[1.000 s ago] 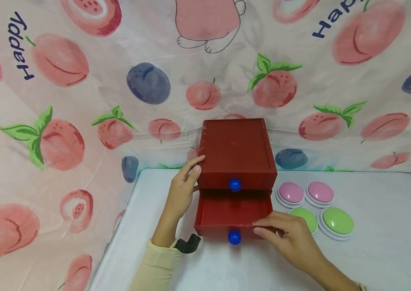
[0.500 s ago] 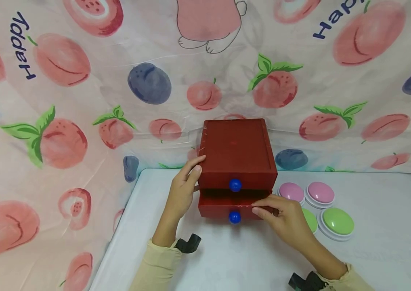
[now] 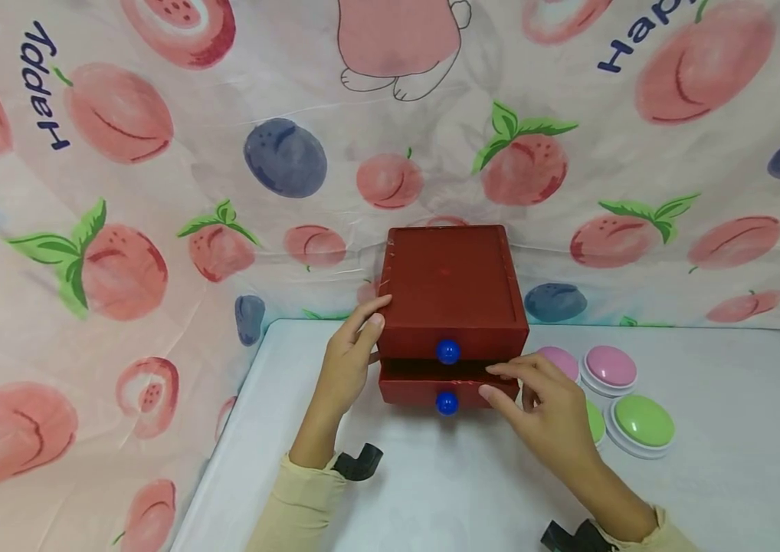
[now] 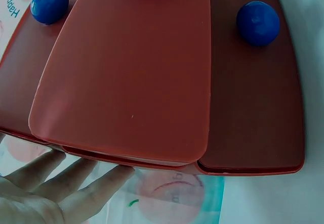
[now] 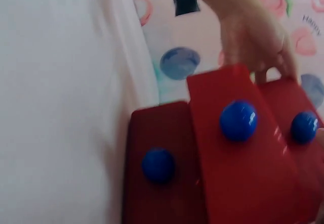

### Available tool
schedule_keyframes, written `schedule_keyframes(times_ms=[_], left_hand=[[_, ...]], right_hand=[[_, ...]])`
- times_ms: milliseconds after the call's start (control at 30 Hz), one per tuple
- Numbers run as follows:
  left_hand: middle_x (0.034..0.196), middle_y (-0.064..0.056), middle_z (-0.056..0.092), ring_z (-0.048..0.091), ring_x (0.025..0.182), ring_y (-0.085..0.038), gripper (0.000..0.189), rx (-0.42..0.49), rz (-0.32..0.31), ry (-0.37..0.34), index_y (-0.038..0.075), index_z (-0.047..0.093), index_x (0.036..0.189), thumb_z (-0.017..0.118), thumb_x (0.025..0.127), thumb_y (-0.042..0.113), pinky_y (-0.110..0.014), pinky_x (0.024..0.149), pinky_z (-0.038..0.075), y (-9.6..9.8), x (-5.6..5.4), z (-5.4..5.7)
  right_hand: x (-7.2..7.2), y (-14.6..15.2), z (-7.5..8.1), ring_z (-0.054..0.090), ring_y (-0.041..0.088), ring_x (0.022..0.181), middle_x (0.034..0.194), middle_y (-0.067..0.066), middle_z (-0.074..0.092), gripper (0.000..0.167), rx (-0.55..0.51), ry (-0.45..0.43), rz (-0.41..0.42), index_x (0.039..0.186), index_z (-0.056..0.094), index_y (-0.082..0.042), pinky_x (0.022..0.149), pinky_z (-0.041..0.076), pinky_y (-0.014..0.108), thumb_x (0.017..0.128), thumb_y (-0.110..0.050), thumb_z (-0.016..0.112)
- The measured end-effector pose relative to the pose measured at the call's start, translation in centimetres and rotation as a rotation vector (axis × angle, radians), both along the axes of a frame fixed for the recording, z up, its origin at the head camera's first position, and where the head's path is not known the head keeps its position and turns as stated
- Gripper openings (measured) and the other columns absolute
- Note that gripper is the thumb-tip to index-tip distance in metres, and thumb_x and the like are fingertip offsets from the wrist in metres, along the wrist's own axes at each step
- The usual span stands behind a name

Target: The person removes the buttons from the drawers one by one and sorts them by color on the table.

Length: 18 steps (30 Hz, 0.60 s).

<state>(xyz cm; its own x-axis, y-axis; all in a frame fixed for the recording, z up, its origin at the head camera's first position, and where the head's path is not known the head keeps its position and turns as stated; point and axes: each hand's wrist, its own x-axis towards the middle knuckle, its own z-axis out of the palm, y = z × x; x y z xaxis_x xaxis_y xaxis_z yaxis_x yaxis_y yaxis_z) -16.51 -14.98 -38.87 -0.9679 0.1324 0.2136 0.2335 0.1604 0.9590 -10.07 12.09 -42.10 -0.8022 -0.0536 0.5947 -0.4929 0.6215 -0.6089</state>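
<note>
Red plastic by its look, one middle drawer, standing partly out of its cabinet, on the side towards the person. We record its front as long from left to right, its line of slide running back towards the wall. Fitted with a round blue knob at mid-front.

Right hand: the nearer, at the right end of the drawer front. We find the thumb before the front and the forefinger above its rim, their tips parted with the rim between; no grasp shows, though we cannot tell whether the thumb touches. From these fingers the drawer lies leftward, its cavity just beyond, so we judge that any push or pull here would act off-centre.

Left hand: fingers extended, tips laid against the cabinet's left side, grasping nothing; we judge it a steadying hand.

Above, one upper drawer, flush; below, one lower drawer, set back, which we see only from the wrists.

Right of the cabinet, two pink domes and, nearer the person, two green domes, on a white table. Behind, a fruit-printed cloth.
</note>
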Motion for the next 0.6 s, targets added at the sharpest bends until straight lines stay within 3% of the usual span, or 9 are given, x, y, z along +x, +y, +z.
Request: schedule_keyframes(times_ms=[133,267,433,600], left_hand=[[0.143,-0.005,0.057,0.066,0.121,-0.029,0.037,-0.004,0.002,0.001,0.033,0.058,0.142,0.049,0.108,0.041,-0.054,0.092,0.059,0.0,0.0,0.0],[0.143,-0.004,0.057,0.065,0.122,-0.029,0.036,-0.010,0.007,0.002,0.034,0.058,0.141,0.048,0.108,0.042,-0.055,0.092,0.058,0.0,0.0,0.1],[0.146,-0.004,0.055,0.065,0.124,-0.030,0.037,-0.009,0.005,-0.006,0.033,0.058,0.142,0.048,0.108,0.042,-0.055,0.093,0.058,0.0,0.1,0.1],[0.146,-0.005,0.054,0.064,0.124,-0.031,0.037,-0.011,0.003,0.000,0.032,0.057,0.143,0.048,0.108,0.041,-0.055,0.093,0.058,0.0,0.1,0.1]], right_hand=[[1.0,-0.9,0.4,0.046,0.001,0.063,0.079,-0.013,0.063,0.031,-0.041,0.030,0.101,0.102,0.078,-0.020,0.053,0.039,0.012,0.075,-0.013,0.092],[1.1,-1.9,-0.5,0.047,-0.002,0.059,0.079,-0.015,0.068,0.031,-0.012,-0.038,0.192,0.106,0.077,-0.019,0.050,0.041,0.013,0.078,-0.017,0.090],[0.6,-2.7,-2.1,0.049,-0.006,0.058,0.075,-0.018,0.067,0.033,0.076,-0.166,0.194,0.114,0.077,-0.026,0.050,0.045,0.016,0.082,-0.027,0.087],[0.3,-3.3,-3.4,0.059,-0.005,0.061,0.086,-0.009,0.077,0.036,-0.009,-0.169,0.188,0.111,0.080,-0.021,0.051,0.050,0.016,0.077,-0.021,0.090]])
